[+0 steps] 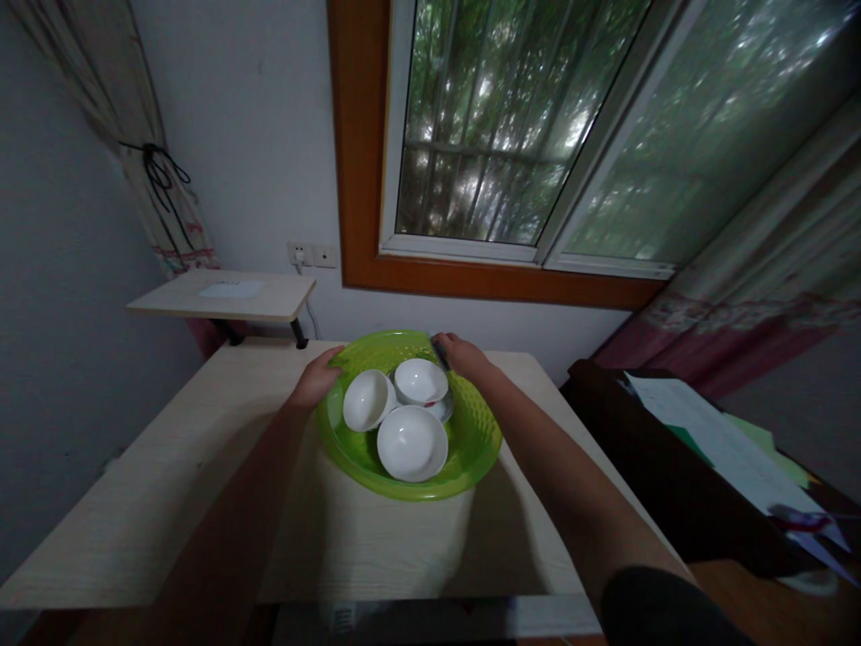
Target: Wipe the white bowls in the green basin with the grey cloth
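Three white bowls (412, 444) sit between and nearer me than the hands, in a green basket (474, 453) over the table (377, 547); part of a plate (446, 408) shows beside them. From my remote view, the hands are apart: my left hand (317, 377) clasps the basket's rim, and my right (461, 354) closes at the far rim on a dark object (439, 352) I cannot identify.

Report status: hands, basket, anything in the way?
Left hand gripping green basket at left; right hand closed on dark piece at far rim, type unclear. Basket over table, three white bowls inside. Raised shelf beyond left hand, not touching.
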`<state>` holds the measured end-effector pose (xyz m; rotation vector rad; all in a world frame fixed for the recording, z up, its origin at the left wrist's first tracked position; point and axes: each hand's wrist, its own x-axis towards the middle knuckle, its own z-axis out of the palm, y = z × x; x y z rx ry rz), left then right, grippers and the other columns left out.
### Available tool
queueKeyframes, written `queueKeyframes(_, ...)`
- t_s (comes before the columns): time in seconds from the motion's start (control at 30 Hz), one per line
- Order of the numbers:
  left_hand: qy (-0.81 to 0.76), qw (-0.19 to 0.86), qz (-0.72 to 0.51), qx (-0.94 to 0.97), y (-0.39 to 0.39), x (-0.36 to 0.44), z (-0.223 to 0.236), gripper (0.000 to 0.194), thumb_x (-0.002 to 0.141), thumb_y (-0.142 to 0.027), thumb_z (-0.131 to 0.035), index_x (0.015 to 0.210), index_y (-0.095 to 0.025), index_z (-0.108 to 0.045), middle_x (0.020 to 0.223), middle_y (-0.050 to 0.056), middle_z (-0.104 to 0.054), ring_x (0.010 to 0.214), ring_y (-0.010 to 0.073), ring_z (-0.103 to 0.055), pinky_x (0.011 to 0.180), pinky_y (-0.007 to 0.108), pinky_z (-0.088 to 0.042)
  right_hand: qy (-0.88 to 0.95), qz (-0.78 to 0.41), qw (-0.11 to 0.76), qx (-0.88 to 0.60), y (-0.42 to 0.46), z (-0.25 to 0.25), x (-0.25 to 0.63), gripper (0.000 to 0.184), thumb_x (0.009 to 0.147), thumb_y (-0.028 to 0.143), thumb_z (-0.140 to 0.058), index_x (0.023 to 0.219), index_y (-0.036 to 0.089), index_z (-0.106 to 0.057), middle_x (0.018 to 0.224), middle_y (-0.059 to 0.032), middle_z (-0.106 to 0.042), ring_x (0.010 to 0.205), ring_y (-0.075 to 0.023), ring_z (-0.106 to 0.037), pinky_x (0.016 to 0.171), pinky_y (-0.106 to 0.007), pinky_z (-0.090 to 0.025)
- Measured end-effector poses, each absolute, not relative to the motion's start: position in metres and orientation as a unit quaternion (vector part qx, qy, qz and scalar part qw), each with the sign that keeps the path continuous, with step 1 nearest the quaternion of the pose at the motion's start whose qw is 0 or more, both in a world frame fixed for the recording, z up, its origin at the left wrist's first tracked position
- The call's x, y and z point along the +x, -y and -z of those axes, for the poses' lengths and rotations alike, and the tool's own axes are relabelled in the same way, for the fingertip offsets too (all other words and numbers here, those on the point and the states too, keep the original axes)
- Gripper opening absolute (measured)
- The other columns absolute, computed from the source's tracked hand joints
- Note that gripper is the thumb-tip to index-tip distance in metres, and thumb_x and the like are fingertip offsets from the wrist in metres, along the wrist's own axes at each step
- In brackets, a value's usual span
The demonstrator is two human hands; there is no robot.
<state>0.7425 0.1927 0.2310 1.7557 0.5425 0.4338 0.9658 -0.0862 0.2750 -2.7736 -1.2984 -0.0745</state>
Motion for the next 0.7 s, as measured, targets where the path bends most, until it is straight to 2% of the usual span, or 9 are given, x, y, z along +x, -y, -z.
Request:
queueKeyframes(0.1,-0.243,0.588,-0.193,0.747,-0.192,0.742,-0.230,0.064,0.079,-0.008,-0.063,0.142,-0.019,-0.064,0.116,0.009,-0.079,0.091,0.0210,-0.075,0.089,0.034,-0.060,0.428,0.027,0.023,-0.903,0.094,-0.276,0.961,0.046,0.099,0.017,-0.049,0.144,0.025,-0.054,0.155,-0.0122,-0.053,0.116,-0.0244,-0.067,0.098,-0.032,-0.050)
queueKeyframes(0.27,-0.243,0.601,-0.191,0.737,-0.197,0.746,-0.222,0.066,0.078,-0.009,-0.062,0.144,-0.019,-0.062,0.115,0.009,-0.078,0.089,0.0204,-0.075,0.085,0.034,-0.060,0.418,0.020,-0.042,-0.907,0.125,-0.281,0.945,0.043,0.100,0.023,-0.048,0.141,0.027,-0.063,0.170,-0.0070,-0.033,0.115,-0.0275,-0.071,0.096,-0.036,-0.055)
queueKeyframes(0.37,-0.235,0.603,-0.197,0.736,-0.199,0.747,-0.219,0.066,0.077,-0.011,-0.063,0.143,-0.019,-0.062,0.118,0.010,-0.077,0.091,0.0214,-0.075,0.084,0.034,-0.060,0.413,0.021,-0.081,-0.907,0.148,-0.286,0.925,0.041,0.101,0.020,-0.045,0.132,0.025,-0.071,0.171,-0.0060,-0.031,0.110,-0.0276,-0.073,0.090,-0.038,-0.059)
queueKeyframes(0.5,-0.233,0.593,-0.202,0.744,-0.196,0.745,-0.222,0.062,0.075,-0.014,-0.068,0.138,-0.020,-0.067,0.115,0.009,-0.078,0.094,0.0231,-0.074,0.084,0.035,-0.060,0.423,0.050,-0.112,-0.898,0.172,-0.289,0.891,0.038,0.099,0.014,-0.045,0.112,0.020,-0.080,0.163,-0.0094,-0.046,0.128,-0.0309,-0.065,0.096,-0.040,-0.059)
queueKeyframes(0.6,-0.229,0.594,-0.199,0.745,-0.194,0.744,-0.225,0.064,0.076,-0.013,-0.064,0.140,-0.019,-0.065,0.118,0.010,-0.077,0.093,0.0224,-0.074,0.083,0.034,-0.060,0.444,0.053,-0.145,-0.883,0.179,-0.290,0.871,0.037,0.095,0.006,-0.049,0.105,0.017,-0.082,0.140,-0.0142,-0.067,0.141,-0.0317,-0.055,0.107,-0.039,-0.054)
queueKeyframes(0.7,-0.231,0.596,-0.189,0.745,-0.194,0.743,-0.226,0.067,0.077,-0.011,-0.060,0.143,-0.017,-0.061,0.124,0.011,-0.075,0.093,0.0208,-0.074,0.081,0.031,-0.060,0.456,0.042,-0.159,-0.875,0.178,-0.289,0.861,0.036,0.094,0.004,-0.049,0.101,0.015,-0.083,0.121,-0.0172,-0.076,0.143,-0.0314,-0.053,0.112,-0.040,-0.049)
